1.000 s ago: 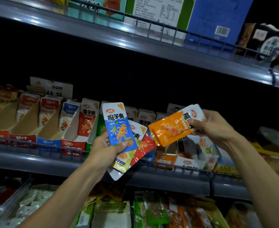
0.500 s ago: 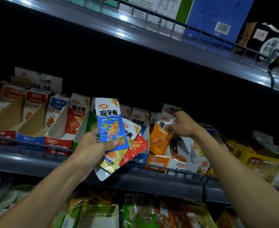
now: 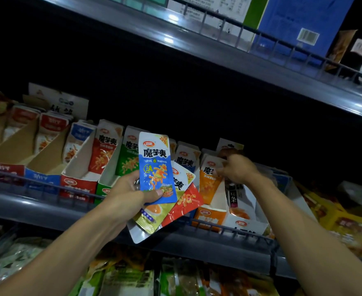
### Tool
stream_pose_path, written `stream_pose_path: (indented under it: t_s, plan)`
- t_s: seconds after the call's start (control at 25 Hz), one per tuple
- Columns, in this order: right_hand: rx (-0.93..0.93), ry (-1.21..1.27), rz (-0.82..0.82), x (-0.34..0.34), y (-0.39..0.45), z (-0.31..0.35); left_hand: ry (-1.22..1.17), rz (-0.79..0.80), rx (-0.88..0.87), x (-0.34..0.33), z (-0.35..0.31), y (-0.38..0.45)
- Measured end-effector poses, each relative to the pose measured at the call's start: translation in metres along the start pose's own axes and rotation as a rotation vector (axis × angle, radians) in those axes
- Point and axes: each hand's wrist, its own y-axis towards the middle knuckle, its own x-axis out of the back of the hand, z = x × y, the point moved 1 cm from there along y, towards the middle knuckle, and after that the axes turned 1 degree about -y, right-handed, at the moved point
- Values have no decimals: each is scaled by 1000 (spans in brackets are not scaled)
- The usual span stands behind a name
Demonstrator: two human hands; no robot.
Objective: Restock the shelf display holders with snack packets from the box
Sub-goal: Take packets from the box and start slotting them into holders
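Observation:
My left hand (image 3: 128, 195) grips a fan of snack packets in front of the middle shelf: a blue packet (image 3: 156, 167) on top, a red one (image 3: 184, 206) and a yellow-green one (image 3: 154, 216) under it. My right hand (image 3: 237, 169) is at the top of the orange packet (image 3: 210, 182), which stands upright in the orange display holder (image 3: 208, 217). Its fingers are curled at the packet's upper right corner; whether they pinch it is unclear. The supply box is out of view.
A row of slanted cardboard holders fills the middle shelf: red holder (image 3: 77, 184), green holder (image 3: 105, 189), blue holder (image 3: 41, 178), and a white holder (image 3: 244, 223) right of the orange one. A wire rail (image 3: 47, 186) fronts the shelf. Another shelf (image 3: 218, 54) with boxes hangs above; bagged goods lie below.
My right hand carried the orange packet from mid-air back into the orange holder, where it now stands upright. My left hand kept hold of its fan of packets.

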Motion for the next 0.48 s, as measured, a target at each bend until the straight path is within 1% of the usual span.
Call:
stream_pose_path:
  t_s: [0.12,0.28,0.48]
  plan:
    - [-54,-60,-21,-6,-1,-2,-2,8,2,3,0,0]
    - [-82,14,-132,-12,6,-8,12,23,21,5,2,0]
    - [-115,2,-165,-14,1,-7,25,63,35,6,4,0]
